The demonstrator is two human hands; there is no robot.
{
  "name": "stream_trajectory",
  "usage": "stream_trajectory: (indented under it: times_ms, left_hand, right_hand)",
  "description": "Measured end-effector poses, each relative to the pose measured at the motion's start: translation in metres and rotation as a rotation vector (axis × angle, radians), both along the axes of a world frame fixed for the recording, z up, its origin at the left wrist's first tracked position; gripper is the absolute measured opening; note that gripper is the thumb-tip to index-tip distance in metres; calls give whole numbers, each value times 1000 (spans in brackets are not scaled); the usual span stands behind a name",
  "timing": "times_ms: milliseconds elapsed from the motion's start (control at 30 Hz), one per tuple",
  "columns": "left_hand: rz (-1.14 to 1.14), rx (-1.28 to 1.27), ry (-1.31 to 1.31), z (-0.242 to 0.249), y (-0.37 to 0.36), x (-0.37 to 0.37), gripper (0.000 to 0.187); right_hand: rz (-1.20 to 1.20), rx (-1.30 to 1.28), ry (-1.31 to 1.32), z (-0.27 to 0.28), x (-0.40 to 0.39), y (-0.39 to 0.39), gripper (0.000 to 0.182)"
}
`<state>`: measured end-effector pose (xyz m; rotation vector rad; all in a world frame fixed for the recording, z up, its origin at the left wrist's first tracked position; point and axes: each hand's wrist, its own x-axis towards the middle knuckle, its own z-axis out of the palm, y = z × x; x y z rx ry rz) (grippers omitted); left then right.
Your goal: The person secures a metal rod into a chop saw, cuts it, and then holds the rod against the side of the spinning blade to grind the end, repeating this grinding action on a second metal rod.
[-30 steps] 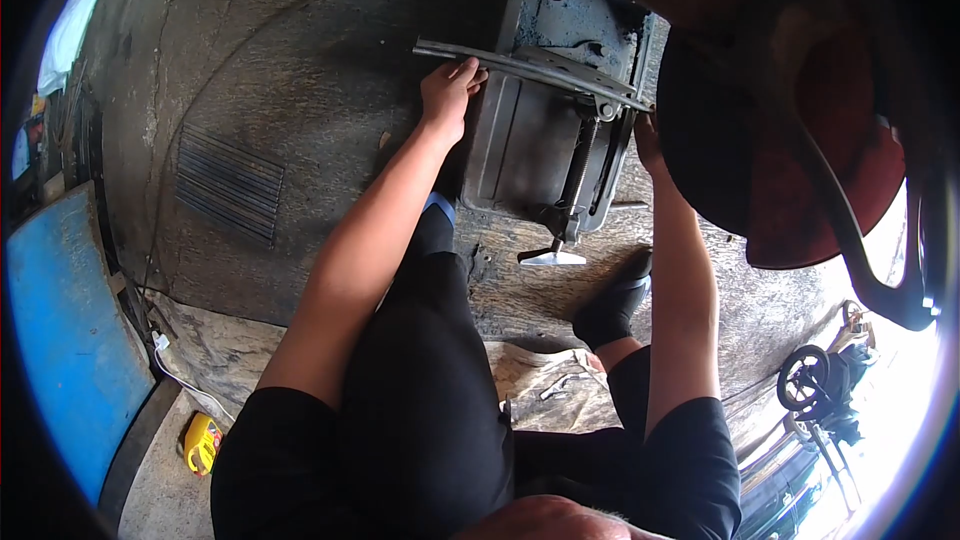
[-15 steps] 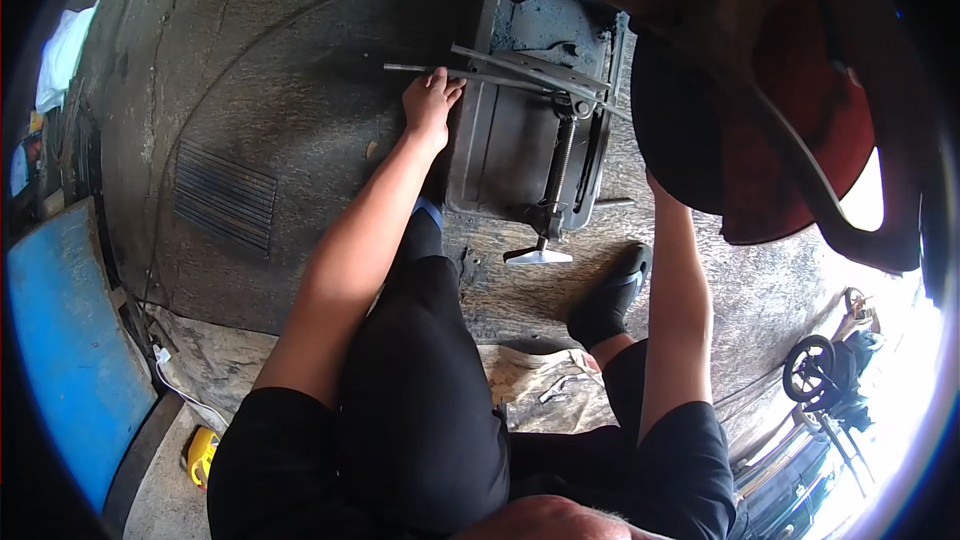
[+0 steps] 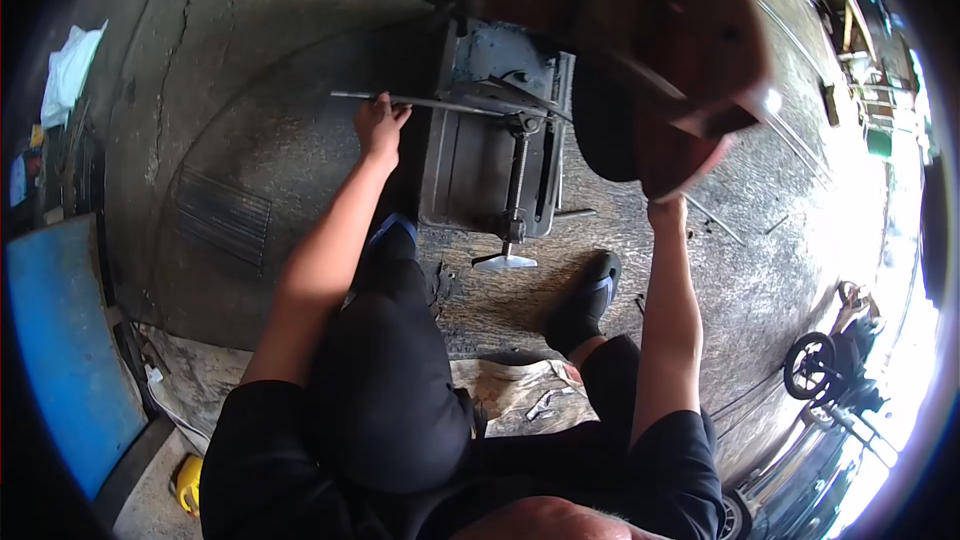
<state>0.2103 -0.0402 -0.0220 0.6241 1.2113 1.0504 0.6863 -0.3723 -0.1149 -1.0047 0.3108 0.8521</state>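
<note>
My left hand [image 3: 380, 128] grips a thin metal rod [image 3: 425, 102] near its left end. The rod's right part lies in the clamp of a cut-off saw's metal base [image 3: 465, 175]. A threaded clamp screw [image 3: 517, 180] with a T-handle [image 3: 504, 262] runs toward me. Over the base's right side hangs the saw's red and dark head [image 3: 700, 70], with a dark disc [image 3: 605, 125] beneath it. My right hand [image 3: 667, 212] is at the lower edge of the red part; its fingers are mostly hidden there.
A bundle of thin rods [image 3: 222, 218] lies on the floor at left. A blue panel [image 3: 75, 340] leans at far left, near a yellow object [image 3: 188, 485]. A motorcycle [image 3: 840, 370] stands at right. My feet are on either side below the saw base.
The saw head has swung up and its disc looks smaller. Only one rod now shows at my left hand, where two crossed before. The view has shifted slightly to the right.
</note>
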Motion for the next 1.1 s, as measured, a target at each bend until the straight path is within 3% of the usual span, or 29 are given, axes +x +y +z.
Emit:
stream_trajectory:
  times_ms: [33,200,333,400,467,567,700,867,967,1067,1100]
  left_hand:
    - [2,21,-3,3,0,-5,19]
    - [-21,181,98,57,-3,-25,19]
    - [-211,376,150,129,-7,-43,20]
    - [-528,564,315,157,-4,-53,21]
    - [-580,670,324,194,-12,-54,16]
    - [-916,954,671,253,-27,-58,15]
    - [-996,1175,712,323,-73,-58,15]
    - [-1019,1258,780,342,-111,-61,15]
    - [-1020,1293,789,331,-124,-70,15]
    - [-1144,1211,832,329,-126,-82,16]
    - [-1172,1204,871,336,-128,-85,16]
  right_hand:
    - [-107,-96,-47,58,-35,18,22]
    - [-236,-140,2,84,-80,4,19]
    - [-255,-91,-81,124,-127,-10,16]
    - [-282,-60,-95,156,-157,-19,17]
    - [-280,-52,-248,182,-186,-27,26]
    - [-262,-58,-438,221,-225,-33,24]
    - [-181,12,-675,309,-273,-29,19]
    - [9,195,-968,415,-319,-6,28]
    - [201,96,-1146,461,-340,16,27]
    - [346,17,-1446,466,-355,50,28]
    - [375,24,-1593,458,-357,64,20]
